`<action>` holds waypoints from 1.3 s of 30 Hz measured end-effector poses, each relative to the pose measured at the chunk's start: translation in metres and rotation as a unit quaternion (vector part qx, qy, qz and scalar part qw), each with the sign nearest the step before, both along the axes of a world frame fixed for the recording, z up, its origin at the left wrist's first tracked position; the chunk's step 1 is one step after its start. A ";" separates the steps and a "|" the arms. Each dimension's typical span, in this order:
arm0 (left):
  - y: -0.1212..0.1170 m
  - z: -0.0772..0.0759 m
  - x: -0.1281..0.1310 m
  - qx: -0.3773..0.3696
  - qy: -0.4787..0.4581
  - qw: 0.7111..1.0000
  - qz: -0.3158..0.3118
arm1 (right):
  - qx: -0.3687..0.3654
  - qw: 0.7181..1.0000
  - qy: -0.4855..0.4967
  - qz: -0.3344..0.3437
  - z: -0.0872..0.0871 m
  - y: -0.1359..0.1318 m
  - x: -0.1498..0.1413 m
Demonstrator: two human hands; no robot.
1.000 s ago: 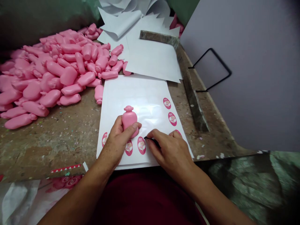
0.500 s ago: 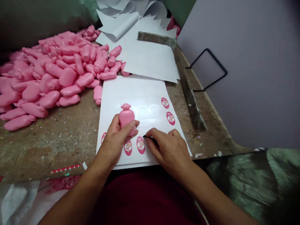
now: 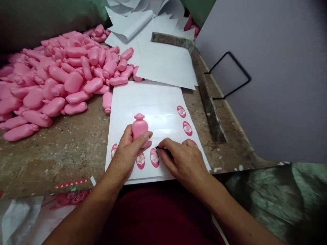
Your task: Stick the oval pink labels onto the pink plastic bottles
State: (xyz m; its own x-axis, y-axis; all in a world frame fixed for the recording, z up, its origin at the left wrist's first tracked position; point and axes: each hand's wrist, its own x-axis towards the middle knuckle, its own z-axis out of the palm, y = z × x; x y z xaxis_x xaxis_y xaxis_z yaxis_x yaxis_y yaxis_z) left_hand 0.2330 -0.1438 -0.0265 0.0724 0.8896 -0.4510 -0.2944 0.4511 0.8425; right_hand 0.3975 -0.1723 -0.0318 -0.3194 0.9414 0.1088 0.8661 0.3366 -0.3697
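Observation:
My left hand [image 3: 130, 146] is closed around a pink bottle [image 3: 140, 127], held upright with its capped neck pointing away from me. Under both hands lies a white sticker sheet [image 3: 122, 102]. Pinched in my right hand [image 3: 182, 156] is a thin black pointed tool [image 3: 163, 149]; its exact kind is partly hidden by the fingers. The tip meets the upper right edge of an oval pink sticker [image 3: 154, 158]. Another oval sticker [image 3: 140, 161] lies just left of it, and a further one [image 3: 113, 150] is partly covered by my left wrist. Two more show at the sheet's right side.
A large heap of pink bottles [image 3: 61, 75] covers the table's left. Blank white sheets [image 3: 167, 64] lie behind the sticker sheet. A dark angled bar [image 3: 206, 98] runs along the right, beside a grey panel [image 3: 276, 81] with a black wire handle [image 3: 237, 66].
Almost nothing differs. The view has shifted slightly, and my left hand with the bottle sits a little farther right in the picture. The tool tip stays at the same sticker.

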 end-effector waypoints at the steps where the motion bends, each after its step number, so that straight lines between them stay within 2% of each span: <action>1: 0.000 0.000 0.000 0.000 -0.003 1.000 0.001 | -0.021 1.000 0.014 0.000 0.002 0.001 0.001; 4: -0.001 0.000 -0.001 0.000 -0.012 1.000 0.001 | -0.048 0.998 0.029 -0.008 0.006 0.001 0.005; 11: -0.001 -0.001 -0.002 0.001 -0.016 1.000 0.004 | -0.016 0.999 -0.037 -0.009 0.000 -0.002 0.004; 18: -0.002 -0.002 -0.003 0.002 -0.023 1.000 0.004 | -0.027 0.999 -0.037 0.003 0.001 0.001 -0.001; 22: -0.001 0.000 -0.002 -0.002 -0.026 1.000 0.010 | -0.029 0.999 -0.033 -0.028 0.000 0.004 -0.004; 24: 0.000 0.001 -0.001 -0.008 -0.030 0.999 0.018 | -0.070 0.996 0.007 -0.058 0.001 0.007 -0.003; 26: 0.000 0.001 -0.001 -0.009 -0.034 0.999 0.026 | -0.138 0.982 0.097 -0.085 0.005 0.010 0.002; 29: 0.000 -0.001 -0.001 -0.001 -0.030 0.999 0.023 | -0.227 0.930 0.275 -0.088 0.015 0.014 0.010; 31: -0.001 -0.002 -0.002 0.008 -0.019 1.000 0.010 | -0.249 0.895 0.360 -0.090 0.022 0.015 0.014; 33: -0.003 0.001 -0.003 0.013 -0.015 1.000 -0.010 | -0.251 0.877 0.399 -0.098 0.029 0.016 0.015; 36: -0.009 0.013 -0.003 -0.005 -0.047 0.997 -0.053 | -0.240 0.876 0.408 -0.097 0.037 0.016 0.012; 39: -0.017 0.024 -0.002 -0.024 -0.117 0.989 -0.086 | -0.224 0.882 0.405 -0.086 0.041 0.015 0.008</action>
State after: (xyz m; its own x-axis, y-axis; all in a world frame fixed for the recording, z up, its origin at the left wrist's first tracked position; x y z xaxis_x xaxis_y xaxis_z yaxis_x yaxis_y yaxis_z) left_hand 0.2315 -0.1611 -0.0022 0.3285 0.8328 -0.4455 -0.3940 0.5496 0.7367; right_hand 0.4050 -0.1570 0.0091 -0.1554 0.9748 -0.1601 0.2813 -0.1117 -0.9531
